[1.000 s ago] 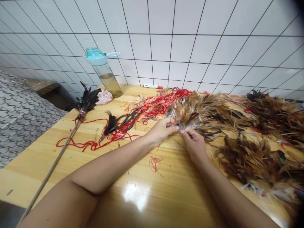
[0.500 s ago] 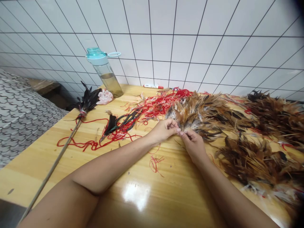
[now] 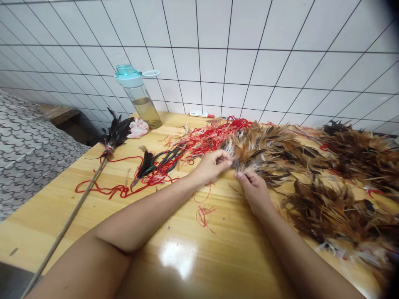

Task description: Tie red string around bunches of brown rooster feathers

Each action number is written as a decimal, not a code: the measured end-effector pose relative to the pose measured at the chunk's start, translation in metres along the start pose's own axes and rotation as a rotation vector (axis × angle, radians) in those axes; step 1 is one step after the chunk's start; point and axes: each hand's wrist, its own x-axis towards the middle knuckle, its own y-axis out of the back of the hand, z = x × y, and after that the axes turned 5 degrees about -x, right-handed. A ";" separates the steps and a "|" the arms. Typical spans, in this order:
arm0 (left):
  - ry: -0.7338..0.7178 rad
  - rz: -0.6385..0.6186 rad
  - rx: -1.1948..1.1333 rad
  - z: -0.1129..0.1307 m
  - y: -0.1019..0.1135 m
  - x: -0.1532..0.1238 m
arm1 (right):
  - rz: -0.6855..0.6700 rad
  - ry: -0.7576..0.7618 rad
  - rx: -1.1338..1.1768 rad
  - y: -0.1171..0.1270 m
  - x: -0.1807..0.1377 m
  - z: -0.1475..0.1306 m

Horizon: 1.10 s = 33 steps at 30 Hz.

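**Left hand (image 3: 215, 165) sits slightly higher than half a second ago, its fingertips just apart from those of the right hand (image 3: 254, 187)**

Leftmost, red string (image 3: 124, 192) lies tangled around the scissors (image 3: 170, 160); an outward swing of the left arm could snag it and drag both. In the middle, the grey fluff (image 3: 236, 165) looks light, so a slack pinch could lose it. Rightward, the feather pile (image 3: 271, 145) lies close behind the fingers, and loose feathers could cling to them.

The left thumb and forefinger nearly meet beside the fluff; whether they have hold of it cannot be told. It sits between both sets of fingertips, at the pile's near edge. The right thumb and forefinger pinch together, seemingly on its lower end.
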 end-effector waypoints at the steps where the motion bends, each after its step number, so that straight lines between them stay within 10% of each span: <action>1: -0.035 0.072 0.067 -0.001 0.006 0.003 | 0.005 -0.029 0.038 0.000 0.000 -0.001; 4: -0.126 0.210 0.372 -0.006 0.025 0.012 | 0.044 -0.090 0.119 0.000 -0.001 -0.003; 14: -0.191 0.120 1.020 -0.019 0.024 0.019 | 0.073 -0.082 0.123 -0.004 -0.002 0.003; 33: -0.031 0.063 1.155 -0.001 0.026 0.013 | 0.066 -0.098 0.069 -0.004 -0.002 0.001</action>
